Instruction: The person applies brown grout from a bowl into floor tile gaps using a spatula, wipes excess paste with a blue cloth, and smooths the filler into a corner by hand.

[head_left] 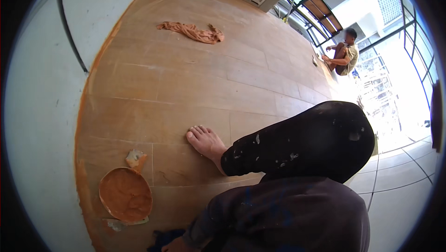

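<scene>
A person squats on a brown tiled floor (186,80), one bare foot (206,141) flat on the tiles and a dark-trousered knee (320,140) raised at three o'clock. The left hand (173,246) shows only partly at the bottom edge, at six o'clock, on a dark blue cloth (160,239); whether its fingers are apart or together cannot be told. A round bowl (125,195) of orange paste sits just beside it at eight o'clock, a small scraper (135,159) above. An orange rag (193,32) lies at twelve o'clock. Another worker (343,53) crouches at two o'clock.
</scene>
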Motion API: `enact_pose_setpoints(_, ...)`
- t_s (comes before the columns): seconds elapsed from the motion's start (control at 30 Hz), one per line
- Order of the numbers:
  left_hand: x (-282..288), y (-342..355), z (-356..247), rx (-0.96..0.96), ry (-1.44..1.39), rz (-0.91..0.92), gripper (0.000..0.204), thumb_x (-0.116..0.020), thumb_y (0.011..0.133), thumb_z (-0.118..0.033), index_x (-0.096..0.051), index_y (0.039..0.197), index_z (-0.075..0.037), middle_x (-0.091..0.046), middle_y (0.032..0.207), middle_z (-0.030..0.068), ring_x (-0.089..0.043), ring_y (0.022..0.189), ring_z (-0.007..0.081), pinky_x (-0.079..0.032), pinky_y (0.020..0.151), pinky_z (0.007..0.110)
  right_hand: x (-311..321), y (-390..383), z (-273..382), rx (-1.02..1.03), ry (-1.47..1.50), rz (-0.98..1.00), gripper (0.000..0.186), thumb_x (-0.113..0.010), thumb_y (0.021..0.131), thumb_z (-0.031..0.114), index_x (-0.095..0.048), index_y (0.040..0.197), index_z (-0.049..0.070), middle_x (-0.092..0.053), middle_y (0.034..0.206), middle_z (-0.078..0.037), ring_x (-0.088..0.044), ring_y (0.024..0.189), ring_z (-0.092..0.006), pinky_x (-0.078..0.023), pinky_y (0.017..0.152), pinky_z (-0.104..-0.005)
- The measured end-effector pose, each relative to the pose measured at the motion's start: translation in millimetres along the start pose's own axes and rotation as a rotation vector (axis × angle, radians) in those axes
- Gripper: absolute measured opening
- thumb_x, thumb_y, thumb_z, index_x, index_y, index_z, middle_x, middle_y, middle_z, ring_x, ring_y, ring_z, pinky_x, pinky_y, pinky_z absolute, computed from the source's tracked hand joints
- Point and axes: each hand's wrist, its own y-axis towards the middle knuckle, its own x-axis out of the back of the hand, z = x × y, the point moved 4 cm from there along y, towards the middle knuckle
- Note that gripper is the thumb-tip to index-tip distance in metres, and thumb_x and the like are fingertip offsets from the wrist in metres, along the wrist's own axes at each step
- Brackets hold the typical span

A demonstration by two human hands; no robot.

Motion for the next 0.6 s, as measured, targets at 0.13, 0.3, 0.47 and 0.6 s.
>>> enact_pose_setpoints(0.13,-8,-6,-7,-0.093,0.145,0.084,0.062,-0.063,0.087,-0.044,-0.062,0.133,-0.003,-0.06,0.128,0.0243,-0.058,0.114,0.0374,-0.05,0.094,0.05,93,-66,-40,-0.356,-0.371,-0.136,0.052,-0.071,0.079,0.036,-0.059,0.119,0.006,-0.06,0.119,-0.017,-0.056,0.117,-0.0345,-0.042,0.103,-0.0502)
enact_pose_setpoints(0.3,-9,-19,-25,-0.211,0.313,0.215,0.061,-0.06,0.093,-0.045,-0.058,0.139,-0.006,-0.053,0.14,0.0244,-0.05,0.13,0.0351,-0.044,0.105,0.048,218,-193,-62,-0.88,-0.951,-0.275,0.048,-0.067,0.087,0.03,-0.056,0.127,0.006,-0.06,0.12,-0.017,-0.056,0.118,-0.0324,-0.044,0.102,-0.0458)
enact_pose_setpoints(0.47,-28,-12,34,-0.358,0.592,0.469,0.06,-0.057,0.098,-0.046,-0.055,0.144,-0.008,-0.046,0.152,0.0245,-0.041,0.144,0.0329,-0.039,0.116,0.045,193,-147,-110,-0.779,-0.914,-0.165,0.042,-0.054,0.098,0.021,-0.051,0.138,0.005,-0.061,0.125,-0.015,-0.058,0.118,-0.0257,-0.046,0.1,-0.0369)
enact_pose_setpoints(0.6,23,-14,-41,0.206,-0.274,0.514,0.059,-0.047,0.106,-0.036,-0.043,0.151,0.003,-0.044,0.155,0.0252,-0.038,0.146,0.0416,-0.032,0.121,0.05,18,6,-16,-0.117,-0.101,0.128,0.056,-0.069,0.084,0.037,-0.06,0.132,0.009,-0.06,0.127,-0.014,-0.053,0.125,-0.0279,-0.038,0.109,-0.0462)
